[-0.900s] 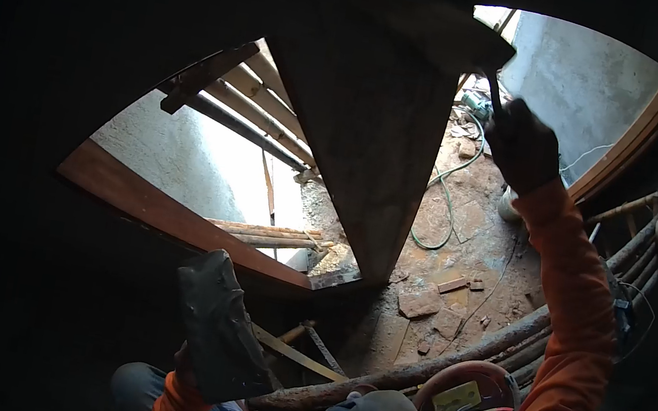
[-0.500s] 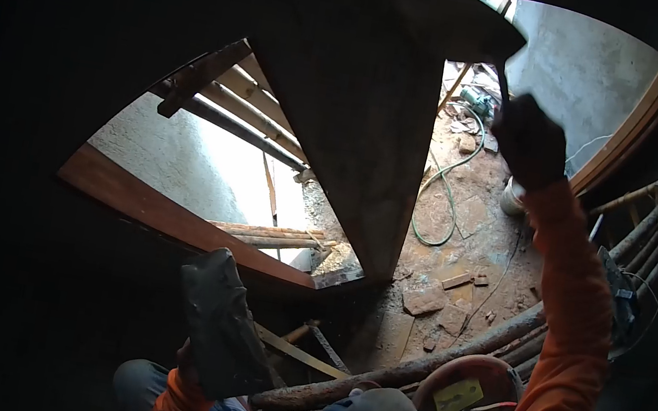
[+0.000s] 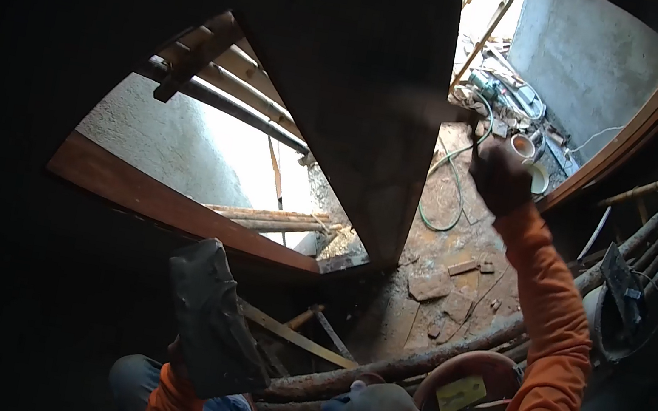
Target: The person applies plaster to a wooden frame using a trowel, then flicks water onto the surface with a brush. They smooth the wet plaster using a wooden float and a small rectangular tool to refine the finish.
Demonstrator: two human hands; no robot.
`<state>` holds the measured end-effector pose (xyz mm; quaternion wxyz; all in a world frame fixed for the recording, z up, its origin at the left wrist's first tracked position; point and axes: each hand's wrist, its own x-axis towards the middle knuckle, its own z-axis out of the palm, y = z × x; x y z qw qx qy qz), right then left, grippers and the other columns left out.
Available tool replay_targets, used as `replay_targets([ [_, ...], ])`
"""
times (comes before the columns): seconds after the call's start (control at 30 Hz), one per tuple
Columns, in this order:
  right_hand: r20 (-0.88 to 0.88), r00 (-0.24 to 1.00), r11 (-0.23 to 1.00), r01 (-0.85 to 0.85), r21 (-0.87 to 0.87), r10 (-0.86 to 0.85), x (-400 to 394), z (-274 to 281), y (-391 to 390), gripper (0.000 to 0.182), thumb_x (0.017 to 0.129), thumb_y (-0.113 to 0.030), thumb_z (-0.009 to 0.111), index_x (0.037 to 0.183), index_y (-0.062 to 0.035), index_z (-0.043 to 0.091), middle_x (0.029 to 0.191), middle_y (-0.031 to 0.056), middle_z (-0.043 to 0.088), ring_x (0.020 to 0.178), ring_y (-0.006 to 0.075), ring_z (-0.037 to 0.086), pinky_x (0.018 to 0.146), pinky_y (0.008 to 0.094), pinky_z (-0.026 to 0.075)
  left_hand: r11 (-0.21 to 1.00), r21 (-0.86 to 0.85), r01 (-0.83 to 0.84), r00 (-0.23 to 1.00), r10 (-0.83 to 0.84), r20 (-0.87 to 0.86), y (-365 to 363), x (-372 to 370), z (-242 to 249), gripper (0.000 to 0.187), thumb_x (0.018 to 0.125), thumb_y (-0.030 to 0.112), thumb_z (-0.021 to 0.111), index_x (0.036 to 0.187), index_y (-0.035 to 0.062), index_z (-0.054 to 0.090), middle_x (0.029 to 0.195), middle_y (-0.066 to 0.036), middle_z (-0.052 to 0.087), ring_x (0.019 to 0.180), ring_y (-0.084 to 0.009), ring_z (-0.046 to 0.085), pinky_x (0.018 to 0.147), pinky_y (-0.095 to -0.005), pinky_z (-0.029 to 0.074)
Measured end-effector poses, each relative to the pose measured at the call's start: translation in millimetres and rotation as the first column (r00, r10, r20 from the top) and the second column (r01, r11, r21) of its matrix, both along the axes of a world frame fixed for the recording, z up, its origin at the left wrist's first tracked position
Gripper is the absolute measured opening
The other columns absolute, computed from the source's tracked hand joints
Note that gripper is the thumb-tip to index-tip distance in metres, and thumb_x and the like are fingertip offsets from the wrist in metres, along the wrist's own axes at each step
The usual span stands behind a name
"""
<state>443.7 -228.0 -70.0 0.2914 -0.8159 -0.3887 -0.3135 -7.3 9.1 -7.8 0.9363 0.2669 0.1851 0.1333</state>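
My right hand (image 3: 501,179), at the end of a raised orange sleeve, is closed round a trowel (image 3: 432,112). Its dark, blurred blade is against or very near the shadowed wall (image 3: 382,171) between two openings. At lower left, my left hand (image 3: 179,357) grips the underside of a flat board (image 3: 233,375), most of its fingers hidden. Thick grey mortar (image 3: 202,297) lies on the board, which is tilted.
Rough scaffold poles (image 3: 309,386) run below me. On them sits a round basin (image 3: 425,388) with a yellow sponge (image 3: 461,395). A dark pan (image 3: 621,316) is at right. Rubble, a green hose (image 3: 459,200) and buckets (image 3: 522,146) lie on the floor beyond the doorway.
My right hand and the trowel have moved down and slightly left, and the blade no longer stands out against the doorway. The mortar board has shifted slightly left in view.
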Motion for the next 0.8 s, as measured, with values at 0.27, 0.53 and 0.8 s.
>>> replay_targets([
  [0.27,0.084,0.996,0.998,0.045,-0.041,-0.042,6,10,8,0.021,0.077,-0.019,0.066,0.081,-0.0099,0.047,0.064,0.0104,0.053,0.057,0.0302,0.057,0.049,0.0390,0.046,0.999,-0.041,-0.008,0.999,0.007,-0.032,8,-3,-20,0.092,0.076,0.035,0.071,0.145,0.0130,0.014,0.127,-0.014,0.047,0.114,-0.0313,0.048,0.098,-0.0460,0.040],
  [0.53,0.006,1.000,0.980,-0.022,-0.196,0.024,-5,-100,-12,0.017,0.078,-0.024,0.060,0.068,-0.0130,0.051,0.059,0.0093,0.051,0.050,0.0291,0.057,0.045,0.0412,0.046,0.999,0.035,0.013,1.000,-0.013,-0.004,0,9,-1,0.089,0.078,0.033,0.069,0.145,0.0138,0.014,0.129,-0.014,0.046,0.119,-0.0306,0.046,0.101,-0.0459,0.037],
  [0.8,0.090,0.995,0.998,-0.041,0.043,0.037,13,34,14,0.021,0.079,-0.022,0.065,0.079,-0.0109,0.047,0.063,0.0079,0.049,0.056,0.0291,0.055,0.049,0.0391,0.046,1.000,-0.005,-0.003,0.998,0.003,0.060,0,-1,-9,0.081,0.083,0.034,0.065,0.145,0.0144,0.016,0.127,-0.014,0.048,0.121,-0.0320,0.044,0.104,-0.0465,0.034],
])
